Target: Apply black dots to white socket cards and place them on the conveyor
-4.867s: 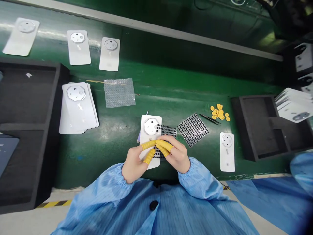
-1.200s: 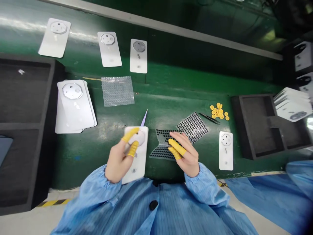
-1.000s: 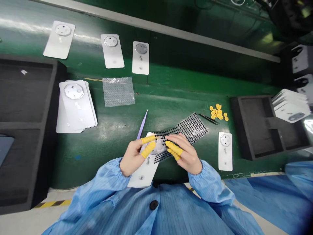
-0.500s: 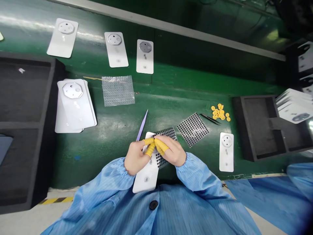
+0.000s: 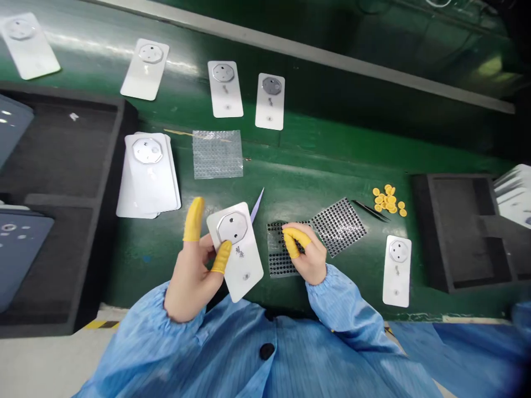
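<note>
My left hand [image 5: 188,279], with yellow finger cots on thumb and index finger, grips a white phone back cover [image 5: 248,265] by its left side. Its thumb lies over the face near the octagonal camera plate, and the index finger sticks up free. The cover is tilted above the bench. Over a sheet of small black dots [image 5: 282,266], my right hand [image 5: 307,255] has its yellow-capped thumb and index finger pinched together; whatever is between them is too small to make out. Partly behind the cover lies a pointed purple tool [image 5: 258,204].
A second dot sheet [image 5: 341,226], black tweezers [image 5: 370,211] and loose yellow finger cots [image 5: 390,202] lie rightward. More white covers [image 5: 151,188] are stacked left, beside bubble wrap [image 5: 218,156]. Black foam trays [image 5: 99,193] flank both sides; single covers [image 5: 270,105] line the back.
My hands have separated: the left lifted the white cover off the bench and leftward, the right moved right onto the dot sheet. The whole view has shifted a little left.
</note>
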A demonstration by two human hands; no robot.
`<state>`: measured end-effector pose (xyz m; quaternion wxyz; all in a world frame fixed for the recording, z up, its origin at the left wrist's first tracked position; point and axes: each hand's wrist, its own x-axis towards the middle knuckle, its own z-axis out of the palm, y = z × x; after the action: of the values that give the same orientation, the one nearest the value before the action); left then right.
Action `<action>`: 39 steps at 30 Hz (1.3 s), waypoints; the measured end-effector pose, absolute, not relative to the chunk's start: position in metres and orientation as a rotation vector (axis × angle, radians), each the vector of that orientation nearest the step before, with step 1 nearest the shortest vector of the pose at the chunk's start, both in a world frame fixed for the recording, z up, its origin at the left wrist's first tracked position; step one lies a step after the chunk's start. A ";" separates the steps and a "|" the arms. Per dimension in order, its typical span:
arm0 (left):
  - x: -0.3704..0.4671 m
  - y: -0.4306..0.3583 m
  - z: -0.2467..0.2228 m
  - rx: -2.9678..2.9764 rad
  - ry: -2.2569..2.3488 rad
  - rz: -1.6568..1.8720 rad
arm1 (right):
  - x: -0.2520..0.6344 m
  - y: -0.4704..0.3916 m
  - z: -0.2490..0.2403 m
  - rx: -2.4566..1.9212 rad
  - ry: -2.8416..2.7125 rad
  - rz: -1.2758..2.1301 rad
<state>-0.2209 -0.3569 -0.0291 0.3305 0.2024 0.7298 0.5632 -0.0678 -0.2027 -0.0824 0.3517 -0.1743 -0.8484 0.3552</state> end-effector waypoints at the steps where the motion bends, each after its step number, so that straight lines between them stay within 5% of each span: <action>1: -0.217 -0.357 -0.024 0.545 1.871 1.476 | -0.070 -0.203 -0.074 -0.426 -2.183 0.893; 9: -0.188 -0.341 -0.010 0.523 1.845 1.612 | -0.088 -0.208 -0.020 -0.132 -2.366 0.739; 39: -0.188 -0.341 -0.007 0.844 1.832 1.510 | -0.070 -0.207 -0.024 -0.095 -2.586 0.496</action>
<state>-0.1882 -0.3409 -0.0074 0.3061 0.3190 0.6922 0.5705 -0.0700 -0.2074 -0.0239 0.2507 -0.0347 -0.9501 0.1822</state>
